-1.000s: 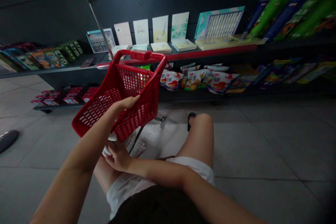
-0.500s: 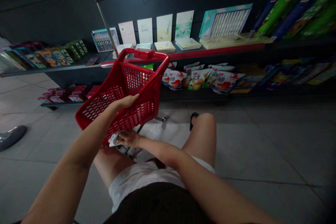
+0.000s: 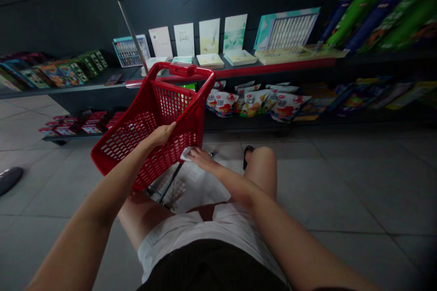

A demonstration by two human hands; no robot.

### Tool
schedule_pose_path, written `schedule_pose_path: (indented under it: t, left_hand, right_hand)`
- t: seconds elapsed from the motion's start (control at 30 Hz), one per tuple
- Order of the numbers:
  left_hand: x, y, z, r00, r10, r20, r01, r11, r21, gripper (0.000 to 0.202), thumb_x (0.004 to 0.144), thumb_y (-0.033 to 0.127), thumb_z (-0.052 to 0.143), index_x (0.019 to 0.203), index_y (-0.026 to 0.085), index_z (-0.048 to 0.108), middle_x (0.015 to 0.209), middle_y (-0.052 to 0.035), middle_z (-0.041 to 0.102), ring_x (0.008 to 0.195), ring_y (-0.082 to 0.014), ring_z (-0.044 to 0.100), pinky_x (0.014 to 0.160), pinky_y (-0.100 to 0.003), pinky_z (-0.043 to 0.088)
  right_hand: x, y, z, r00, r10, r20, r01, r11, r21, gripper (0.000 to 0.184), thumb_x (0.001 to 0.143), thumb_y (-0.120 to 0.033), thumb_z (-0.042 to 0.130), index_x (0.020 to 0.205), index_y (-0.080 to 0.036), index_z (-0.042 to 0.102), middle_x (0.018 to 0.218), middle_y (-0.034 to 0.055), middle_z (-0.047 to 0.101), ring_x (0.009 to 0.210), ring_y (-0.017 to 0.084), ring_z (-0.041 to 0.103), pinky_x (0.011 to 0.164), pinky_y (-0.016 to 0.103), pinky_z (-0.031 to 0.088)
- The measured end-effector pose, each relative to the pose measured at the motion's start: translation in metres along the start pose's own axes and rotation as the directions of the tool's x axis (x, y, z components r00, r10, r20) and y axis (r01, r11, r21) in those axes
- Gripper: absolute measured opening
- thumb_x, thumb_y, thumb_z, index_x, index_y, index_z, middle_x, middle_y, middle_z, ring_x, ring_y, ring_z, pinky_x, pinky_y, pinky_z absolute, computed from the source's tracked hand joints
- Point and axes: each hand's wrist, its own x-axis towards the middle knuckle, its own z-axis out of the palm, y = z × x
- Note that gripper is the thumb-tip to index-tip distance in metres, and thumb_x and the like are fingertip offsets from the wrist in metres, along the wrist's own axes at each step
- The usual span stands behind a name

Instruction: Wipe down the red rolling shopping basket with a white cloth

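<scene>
Now the right hand (image 3: 202,159) has moved up from the basket's low corner to its outer wall, and a white cloth (image 3: 186,154) sits pressed under its fingers against the red mesh; that grip is narrow, closed on the cloth. The left hand (image 3: 161,135) lies across the upper side of the red plastic shopping basket (image 3: 131,138), its fingers over the edge, though whether they clasp it I cannot tell. The basket tilts above the person's bare legs and white shorts (image 3: 201,227), on a thin metal trolley frame (image 3: 170,183), with a long metal handle pole (image 3: 125,20) rising behind it. Beyond, a black sandal (image 3: 248,157) rests on grey floor tiles (image 3: 341,191). Further off, a dark shelf unit (image 3: 273,66) with a red edge carries snack pouches (image 3: 256,103) and 4 pale cards (image 3: 209,36).
</scene>
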Motion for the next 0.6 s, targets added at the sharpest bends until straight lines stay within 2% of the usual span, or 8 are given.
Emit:
schedule_pose_path:
  t: [0.1,0.17,0.23,0.27,0.3,0.37,0.47,0.6]
  left_hand:
    - [0.001,-0.001,0.003,1.0,0.015,-0.012,-0.015,1.0,0.016,0.083,0.088,0.064,0.016,0.099,0.005,0.073,0.097,-0.0156,0.073,0.1,-0.0293,0.066,0.087,-0.032,0.046]
    - [0.003,-0.001,0.005,1.0,0.02,-0.021,-0.02,1.0,0.021,0.084,0.088,0.065,0.015,0.099,0.006,0.073,0.096,-0.0152,0.073,0.099,-0.0292,0.066,0.085,-0.031,0.047]
    - [0.006,0.001,0.007,0.999,0.029,-0.031,-0.028,0.999,0.026,0.083,0.088,0.066,0.015,0.1,0.007,0.072,0.094,-0.0144,0.073,0.098,-0.0286,0.066,0.083,-0.03,0.047]
    - [0.007,0.002,0.009,0.999,0.035,-0.035,-0.034,0.999,0.03,0.083,0.088,0.066,0.015,0.1,0.007,0.072,0.094,-0.0142,0.073,0.097,-0.0283,0.066,0.082,-0.03,0.047]
    - [0.008,0.004,0.01,0.998,0.043,-0.037,-0.042,0.999,0.034,0.083,0.088,0.065,0.014,0.099,0.007,0.072,0.093,-0.0142,0.073,0.096,-0.0281,0.066,0.081,-0.03,0.048]
    - [0.011,0.009,0.013,0.997,0.062,-0.04,-0.06,0.997,0.043,0.082,0.089,0.064,0.013,0.095,0.008,0.072,0.091,-0.0147,0.072,0.093,-0.0276,0.066,0.078,-0.03,0.047]
    - [0.013,0.014,0.016,0.995,0.087,-0.043,-0.085,0.995,0.053,0.078,0.089,0.062,0.012,0.087,0.01,0.07,0.088,-0.0141,0.071,0.087,-0.0256,0.065,0.074,-0.029,0.046]
    - [0.009,0.015,0.016,0.995,0.084,-0.049,-0.081,0.995,0.062,0.069,0.086,0.065,0.022,0.076,0.013,0.066,0.072,-0.0097,0.066,0.069,-0.022,0.06,0.062,-0.028,0.042]
  right_hand:
    - [-0.005,0.041,-0.033,0.919,0.326,-0.222,-0.311,0.945,0.101,0.045,0.088,-0.014,0.045,0.13,-0.024,0.056,0.127,0.0124,0.051,0.117,0.027,0.045,0.097,0.041,0.044]
    - [0.006,0.057,-0.056,0.65,0.603,-0.462,-0.483,0.797,0.362,0.052,0.084,-0.013,0.045,0.135,-0.016,0.05,0.127,0.0156,0.05,0.119,0.027,0.045,0.102,0.043,0.041]
    - [0.029,0.056,-0.072,0.354,0.753,-0.554,-0.417,0.657,0.627,0.057,0.082,-0.015,0.043,0.138,-0.009,0.044,0.127,0.0174,0.05,0.121,0.026,0.045,0.107,0.044,0.037]
    - [0.043,0.047,-0.076,0.302,0.784,-0.542,-0.331,0.62,0.712,0.057,0.082,-0.016,0.042,0.138,-0.008,0.044,0.127,0.0172,0.051,0.121,0.025,0.047,0.107,0.043,0.037]
    - [0.058,0.034,-0.077,0.313,0.794,-0.521,-0.242,0.597,0.765,0.056,0.081,-0.017,0.041,0.136,-0.007,0.045,0.126,0.0163,0.053,0.119,0.024,0.049,0.107,0.042,0.038]
    - [0.082,-0.003,-0.069,0.463,0.758,-0.459,-0.111,0.563,0.819,0.054,0.082,-0.017,0.04,0.134,-0.008,0.047,0.122,0.0134,0.058,0.113,0.021,0.054,0.104,0.038,0.042]
    - [0.09,-0.054,-0.046,0.528,0.684,-0.503,-0.104,0.64,0.762,0.059,0.082,-0.017,0.042,0.141,-0.01,0.04,0.134,0.0136,0.052,0.125,0.021,0.047,0.109,0.036,0.038]
    - [0.053,-0.047,-0.035,0.777,0.429,-0.46,-0.202,0.863,0.464,0.055,0.08,-0.016,0.05,0.135,-0.014,0.051,0.135,0.0145,0.049,0.125,0.025,0.045,0.108,0.037,0.039]
